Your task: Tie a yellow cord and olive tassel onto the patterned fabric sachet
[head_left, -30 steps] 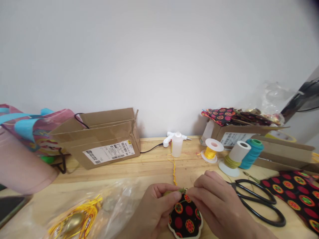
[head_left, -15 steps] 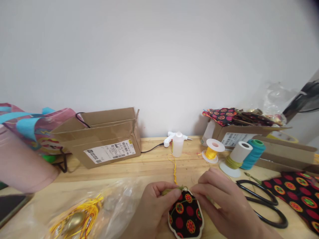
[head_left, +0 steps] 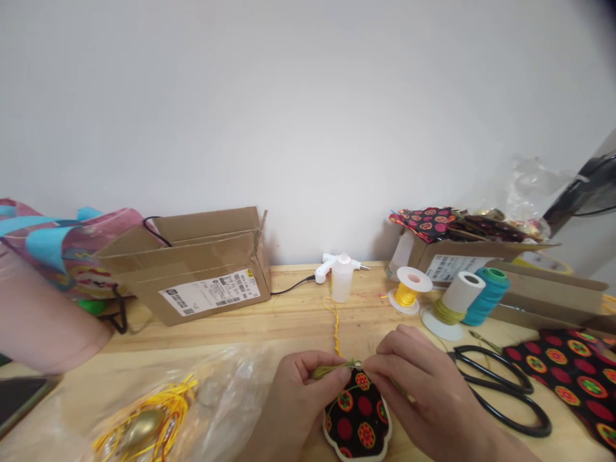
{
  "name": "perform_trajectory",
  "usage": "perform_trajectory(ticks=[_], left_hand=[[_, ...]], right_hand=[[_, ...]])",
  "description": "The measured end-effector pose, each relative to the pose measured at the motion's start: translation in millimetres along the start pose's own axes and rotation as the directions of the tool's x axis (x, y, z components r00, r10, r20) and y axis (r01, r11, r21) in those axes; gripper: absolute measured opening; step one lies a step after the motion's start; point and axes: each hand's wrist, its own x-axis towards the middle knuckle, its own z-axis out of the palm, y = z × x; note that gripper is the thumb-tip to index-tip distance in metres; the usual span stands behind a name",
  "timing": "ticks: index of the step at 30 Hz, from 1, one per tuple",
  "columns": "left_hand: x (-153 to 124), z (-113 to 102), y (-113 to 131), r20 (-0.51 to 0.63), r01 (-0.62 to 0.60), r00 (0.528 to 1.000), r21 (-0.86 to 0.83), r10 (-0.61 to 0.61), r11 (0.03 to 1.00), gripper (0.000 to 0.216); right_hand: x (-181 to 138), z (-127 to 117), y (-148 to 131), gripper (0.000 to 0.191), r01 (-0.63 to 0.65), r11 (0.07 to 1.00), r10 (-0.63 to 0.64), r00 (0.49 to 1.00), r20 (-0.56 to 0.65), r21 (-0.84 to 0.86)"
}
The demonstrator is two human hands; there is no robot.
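A flat, scalloped pendant with a pale edge lies low in the middle, its black cloth face printed with red and orange flowers. My left hand is closed at its upper left, thumb and forefinger pinching a bundle of olive-green cord. At the top edge sits a small metal ring. My right hand pinches at that ring from the right; a bit of green cord shows below its fingers, though the fingertips hide the exact grip. A twisted yellow cord runs up behind the pendant.
Black-handled scissors and patterned cloth lie right. Behind stand a yellow thread spool, an olive spool, a teal cone and a white bottle. Left are a cardboard box and plastic bag.
My right hand has shifted slightly left, its fingertips now closer to the ring and my left thumb. The left hand keeps its pinch, and the view has moved a little.
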Motion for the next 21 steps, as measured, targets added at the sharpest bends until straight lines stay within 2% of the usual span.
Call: perform_trajectory(ticks=[7, 11, 21], left_hand=[[0.7, -1.2, -1.1, 0.041, -0.007, 0.999, -0.004, 0.007, 1.0, 0.02], [3.8, -4.4, -2.8, 0.074, -0.043, 0.997, 0.06, 0.038, 0.997, 0.022], [4.1, -6.5, -7.6, -0.005, -0.101, 0.995, 0.181, 0.103, 0.978, 0.024]], right_hand=[[0.0, -1.1, -0.5, 0.016, 0.002, 1.0, -0.002, 1.0, -0.003, -0.014], [-0.5, -0.4, -0.3, 0.016, -0.001, 1.0, 0.001, 1.0, -0.004, -0.02], [0.5, -0.7, -3.7, 0.018, 0.033, 0.997, -0.034, 0.999, -0.016, -0.077]])
